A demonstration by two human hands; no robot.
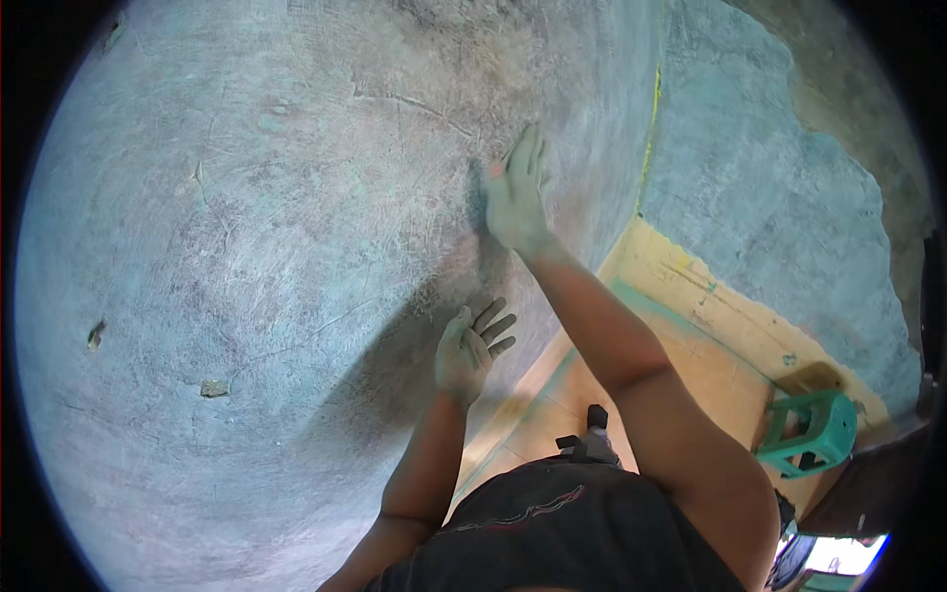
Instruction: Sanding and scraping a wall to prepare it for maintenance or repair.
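Note:
A plastered wall (296,244) with worn blue-grey paint fills the view before me. My right hand (519,192) is raised close to or against it, fingers together and pointing up, its shadow just to the left. A small reddish spot shows at the edge of that hand. Whether something lies under the palm is hidden. Lower down, my left hand (466,355) hangs in front of the wall, palm turned up, fingers spread, with nothing in it. Pale grey dust seems to coat both hands. A crack (422,107) runs across the wall up and left of my right hand.
An adjoining blue-grey wall (755,163) meets this one at the right, above a cream lower band (732,303). A green plastic stool (817,433) stands on the tiled floor (703,362). Chipped holes (214,388) mark the wall at lower left.

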